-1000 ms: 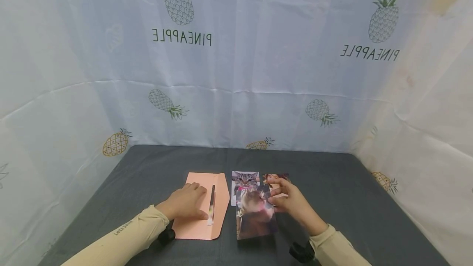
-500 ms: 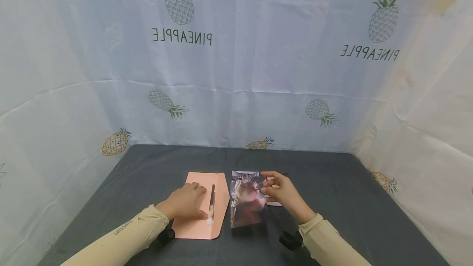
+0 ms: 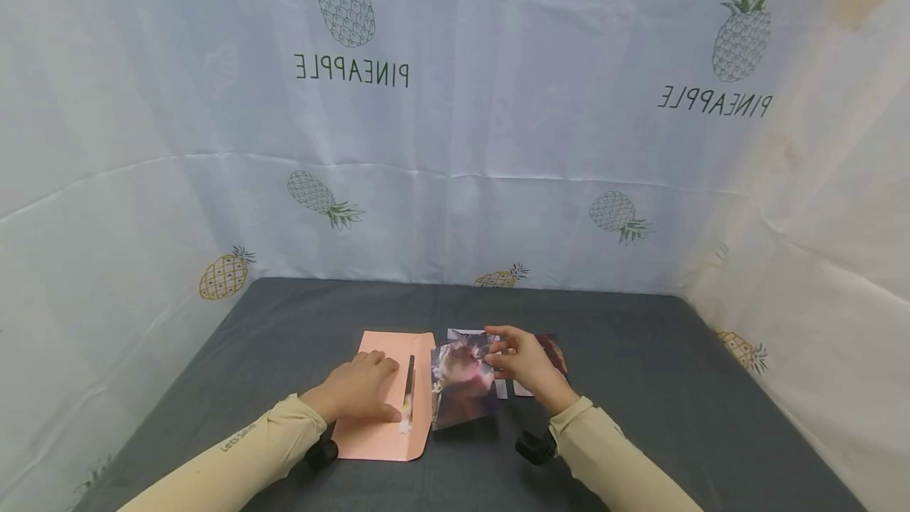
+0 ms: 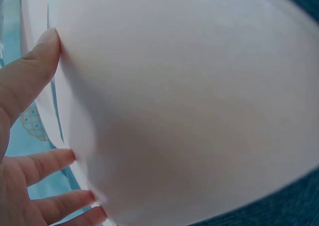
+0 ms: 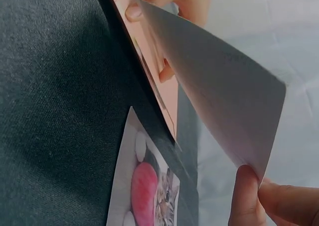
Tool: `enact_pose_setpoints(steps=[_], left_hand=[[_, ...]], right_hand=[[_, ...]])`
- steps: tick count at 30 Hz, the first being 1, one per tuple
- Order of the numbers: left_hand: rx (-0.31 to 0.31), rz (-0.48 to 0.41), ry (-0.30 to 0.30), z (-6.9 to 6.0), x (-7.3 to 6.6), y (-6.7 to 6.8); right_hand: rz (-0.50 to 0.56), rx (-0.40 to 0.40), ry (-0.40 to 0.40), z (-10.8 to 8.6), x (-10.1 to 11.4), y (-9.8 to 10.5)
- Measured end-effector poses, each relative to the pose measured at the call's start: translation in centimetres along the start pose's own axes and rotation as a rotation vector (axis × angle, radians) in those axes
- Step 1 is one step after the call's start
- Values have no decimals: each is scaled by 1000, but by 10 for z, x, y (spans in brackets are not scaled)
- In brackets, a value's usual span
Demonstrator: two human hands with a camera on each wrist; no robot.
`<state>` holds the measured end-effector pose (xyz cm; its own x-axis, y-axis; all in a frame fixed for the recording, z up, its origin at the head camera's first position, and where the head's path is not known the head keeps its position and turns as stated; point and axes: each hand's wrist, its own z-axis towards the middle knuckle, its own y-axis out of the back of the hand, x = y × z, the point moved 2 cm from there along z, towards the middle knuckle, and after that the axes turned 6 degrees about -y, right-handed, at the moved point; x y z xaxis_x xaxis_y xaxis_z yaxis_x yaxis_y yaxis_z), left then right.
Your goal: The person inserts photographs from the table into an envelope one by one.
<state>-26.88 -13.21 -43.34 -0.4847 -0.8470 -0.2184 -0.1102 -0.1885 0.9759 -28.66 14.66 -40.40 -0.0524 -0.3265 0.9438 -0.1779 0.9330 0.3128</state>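
A pink envelope (image 3: 373, 442) lies on the table, its pointed flap side toward the right. My left hand (image 3: 359, 388) rests on it with fingers spread; in the left wrist view the thumb (image 4: 42, 54) and fingertips touch its pale surface. A narrow strip of a picture (image 3: 407, 405) shows in the envelope's slit. My right hand (image 3: 529, 368) pinches a photo (image 3: 464, 389) by its right edge between thumb and fingers. The photo is raised and tilted, close to the envelope's right edge, and its plain back (image 5: 224, 81) faces the right wrist camera.
A cat photo (image 5: 144, 186) lies on the table, partly covered by the held photo in the head view. Right of it is another photo (image 3: 550, 348), partly behind my right hand. A white pineapple-print curtain (image 3: 455, 125) surrounds the dark tabletop (image 3: 611, 338).
My right hand has carried the pinched photo leftward, across the cat photo to the envelope's edge, and the photo has tilted. My left hand stays in place on the envelope.
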Motion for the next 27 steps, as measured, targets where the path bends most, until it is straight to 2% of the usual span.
enact_pose_setpoints(steps=[8,27], left_hand=[[5,-4,0,0,-1,0],[8,-5,-1,0,-1,0]], right_hand=[[1,-31,-8,10,-6,-10],[-59,4,29,20,-8,-24]])
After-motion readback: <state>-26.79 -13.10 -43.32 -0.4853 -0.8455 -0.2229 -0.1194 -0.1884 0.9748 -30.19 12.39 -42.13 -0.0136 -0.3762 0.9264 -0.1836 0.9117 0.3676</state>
